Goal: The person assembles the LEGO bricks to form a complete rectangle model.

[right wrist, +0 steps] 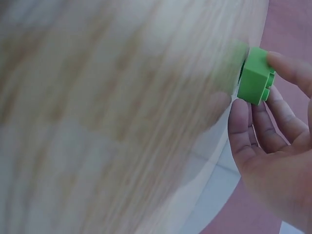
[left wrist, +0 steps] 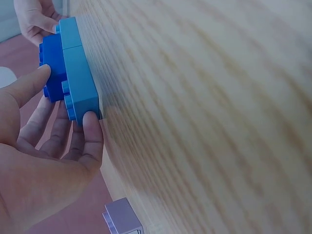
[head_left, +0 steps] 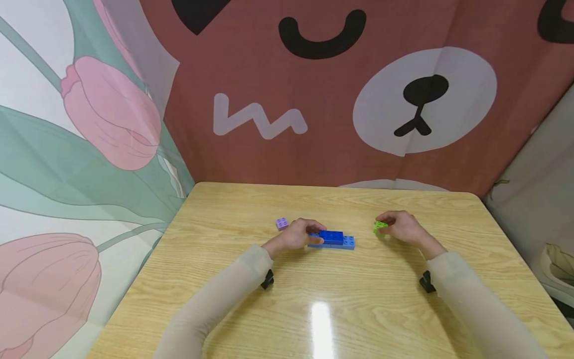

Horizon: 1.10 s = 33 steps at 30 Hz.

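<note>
Near the middle of the table, a dark blue toy brick (head_left: 331, 237) is stacked on a row of two light blue bricks (head_left: 349, 243). My left hand (head_left: 299, 234) grips the left end of this stack, its thumb on the dark blue brick (left wrist: 54, 73) and fingers around the far side and end of the light blue row (left wrist: 84, 80). To the right, my right hand (head_left: 405, 228) pinches a small lime green brick (head_left: 380, 227) between thumb and fingers. In the right wrist view the green brick (right wrist: 254, 80) is close to the tabletop, studs facing the palm.
A small purple brick (head_left: 282, 224) sits behind and left of my left hand. The wood-grain table (head_left: 367, 309) ends at a back edge against a hanging cloth (head_left: 269, 159) with a bear print. Flower-patterned fabric (head_left: 112, 114) hangs at the left.
</note>
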Available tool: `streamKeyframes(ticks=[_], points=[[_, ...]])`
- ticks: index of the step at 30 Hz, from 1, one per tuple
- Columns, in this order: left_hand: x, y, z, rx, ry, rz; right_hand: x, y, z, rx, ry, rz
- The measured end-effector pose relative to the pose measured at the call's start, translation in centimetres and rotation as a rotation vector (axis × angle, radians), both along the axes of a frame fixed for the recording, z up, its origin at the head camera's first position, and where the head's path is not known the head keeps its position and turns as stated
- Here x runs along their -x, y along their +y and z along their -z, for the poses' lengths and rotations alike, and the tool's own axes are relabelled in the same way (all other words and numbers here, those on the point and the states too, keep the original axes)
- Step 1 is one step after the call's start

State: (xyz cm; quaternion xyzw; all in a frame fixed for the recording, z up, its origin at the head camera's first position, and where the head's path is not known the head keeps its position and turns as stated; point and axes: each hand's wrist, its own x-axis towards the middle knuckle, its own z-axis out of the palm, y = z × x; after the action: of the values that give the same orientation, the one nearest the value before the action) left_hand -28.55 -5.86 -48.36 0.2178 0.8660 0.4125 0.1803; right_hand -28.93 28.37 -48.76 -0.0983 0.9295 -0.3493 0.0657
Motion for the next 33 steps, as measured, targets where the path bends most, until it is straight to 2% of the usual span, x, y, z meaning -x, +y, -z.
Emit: streamKeyframes(ticks=[9,19,33], points=[[-0.1,-0.1,-0.1,-0.023,-0.024,-0.006,-0.5,-0.4,-1.0,0.005,0.019,-0.018],[-0.1,-0.1,-0.1,-0.015,-0.014,0.007,-1.3,-2.5,-2.7,0.016,0.045,-0.062],[0.0,0.0,-0.1,-0.021,-0.017,0.022,-2.3,-4.8,-3.4,0.032,0.105,-0.191]])
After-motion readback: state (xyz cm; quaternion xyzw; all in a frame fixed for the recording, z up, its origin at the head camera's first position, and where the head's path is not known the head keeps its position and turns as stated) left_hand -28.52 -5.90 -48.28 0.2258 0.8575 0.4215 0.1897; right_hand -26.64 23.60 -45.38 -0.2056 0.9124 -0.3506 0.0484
